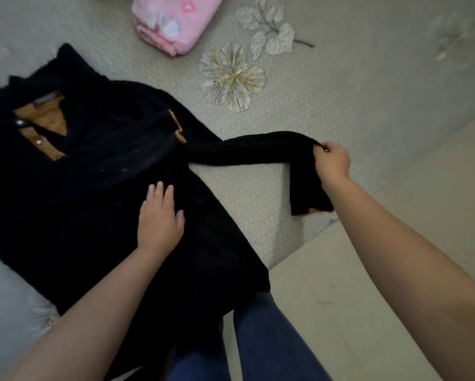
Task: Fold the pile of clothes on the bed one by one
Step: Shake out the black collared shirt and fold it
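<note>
Her right hand (332,160) pinches the black sleeve (258,149) near its cuff, holding it stretched out sideways above the bed (327,86). The left hand (159,215) lies flat, fingers spread, pressing on the black garment (79,174) laid across the bed's patterned cover. Beyond it, near the far edge, sits a folded pink cloth (175,20).
</note>
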Available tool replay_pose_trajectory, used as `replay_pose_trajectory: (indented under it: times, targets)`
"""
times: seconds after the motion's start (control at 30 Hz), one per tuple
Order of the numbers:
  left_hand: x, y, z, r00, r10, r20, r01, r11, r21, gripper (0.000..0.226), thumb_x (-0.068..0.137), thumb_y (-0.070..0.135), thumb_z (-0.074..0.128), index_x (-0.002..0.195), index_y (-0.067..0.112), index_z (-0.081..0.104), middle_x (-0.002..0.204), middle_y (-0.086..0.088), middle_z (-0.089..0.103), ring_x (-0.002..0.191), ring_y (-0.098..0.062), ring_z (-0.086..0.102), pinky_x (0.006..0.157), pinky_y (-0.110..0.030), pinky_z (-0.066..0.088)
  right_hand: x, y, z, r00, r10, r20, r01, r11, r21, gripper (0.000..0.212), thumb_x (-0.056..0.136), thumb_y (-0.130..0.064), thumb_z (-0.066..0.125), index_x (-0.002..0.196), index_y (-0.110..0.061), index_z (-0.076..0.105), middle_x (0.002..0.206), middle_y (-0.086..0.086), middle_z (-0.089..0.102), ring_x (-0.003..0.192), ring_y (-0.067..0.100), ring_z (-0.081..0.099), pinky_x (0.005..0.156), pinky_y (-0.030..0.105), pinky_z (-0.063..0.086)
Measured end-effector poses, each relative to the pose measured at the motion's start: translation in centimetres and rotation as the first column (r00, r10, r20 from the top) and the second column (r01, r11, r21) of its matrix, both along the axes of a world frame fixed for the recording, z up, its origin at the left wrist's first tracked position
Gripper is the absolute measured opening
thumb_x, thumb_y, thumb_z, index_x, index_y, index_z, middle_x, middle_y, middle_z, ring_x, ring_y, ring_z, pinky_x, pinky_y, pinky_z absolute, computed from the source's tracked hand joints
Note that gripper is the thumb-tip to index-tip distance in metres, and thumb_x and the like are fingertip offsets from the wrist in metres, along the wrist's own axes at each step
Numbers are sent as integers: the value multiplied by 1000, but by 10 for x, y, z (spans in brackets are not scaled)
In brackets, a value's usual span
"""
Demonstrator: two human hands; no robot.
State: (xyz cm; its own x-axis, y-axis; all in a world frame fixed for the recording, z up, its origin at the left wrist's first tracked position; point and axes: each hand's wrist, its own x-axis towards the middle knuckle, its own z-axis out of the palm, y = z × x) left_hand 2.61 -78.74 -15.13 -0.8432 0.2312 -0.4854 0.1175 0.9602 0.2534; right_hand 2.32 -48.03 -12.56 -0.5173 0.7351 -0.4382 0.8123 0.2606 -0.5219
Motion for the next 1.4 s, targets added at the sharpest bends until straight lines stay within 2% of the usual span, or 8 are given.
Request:
replay_pose_trajectory:
  times: [0.3,0.4,0.6,0.77,0.9,1.07,1.23,1.4]
  targets:
    - [-36,-21,48,864,494,-93,-502,861,-84,54,92,21,48,140,5,29,152,-15,17,142,-28,9,110,-46,25,-72,-81,48,989,-22,-146,-74,782,-619,21,88,0,47,92,-11,65,79,5,61,73,18,58,58,25,45]
    - [-25,-76,64,758,639,-129,-650,757,-71,53,93,20,46,140,4,29,152,-15,17,142,-27,9,112,-44,20,-101,-151,60,979,-90,-183,-91,610,-787,23,90,1,45,80,-12,61,76,7,60,68,19,57,60,25,49]
    - [30,-176,84,512,839,-184,-858,512,-48,46,90,11,48,132,-5,37,133,-27,41,124,-40,36,102,-45,29,-97,-325,76,967,173,-187,-200,63,-978,43,97,-5,36,139,-9,33,121,14,57,93,24,60,82,34,47]
    - [64,-214,71,429,892,-143,-903,427,-47,48,91,10,46,134,-5,33,136,-28,39,124,-41,38,101,-45,31,-76,-349,39,753,639,-154,-443,320,-837,33,96,-8,42,129,-6,48,125,12,56,113,23,55,85,28,45]
    - [53,-214,44,489,865,-111,-869,494,26,50,92,20,49,133,-4,35,134,-24,43,122,-37,41,98,-43,35,-74,-301,4,561,817,-135,-803,498,-327,29,92,-11,50,119,-4,57,112,10,61,105,21,56,86,20,40]
    - [13,-203,3,570,822,-7,-816,567,112,67,90,42,50,140,3,30,142,-15,38,132,-29,34,106,-38,30,-82,-244,-24,81,962,259,-981,31,191,53,85,-22,62,134,-11,43,135,11,45,126,29,37,102,41,29]
    - [-26,-207,-24,358,931,-76,-913,365,182,57,91,39,50,136,6,38,134,-16,45,124,-29,42,99,-36,37,-92,-231,-41,98,941,324,-923,-35,382,45,87,-14,58,131,-10,48,113,13,58,109,32,49,93,39,24]
    - [-45,-229,-20,339,932,-126,-898,360,252,30,97,17,38,102,-2,60,115,-18,54,99,-30,53,74,-28,35,-110,-224,-39,-170,825,538,-925,-322,202,26,89,-12,46,113,-14,57,102,2,60,102,23,52,88,29,28]
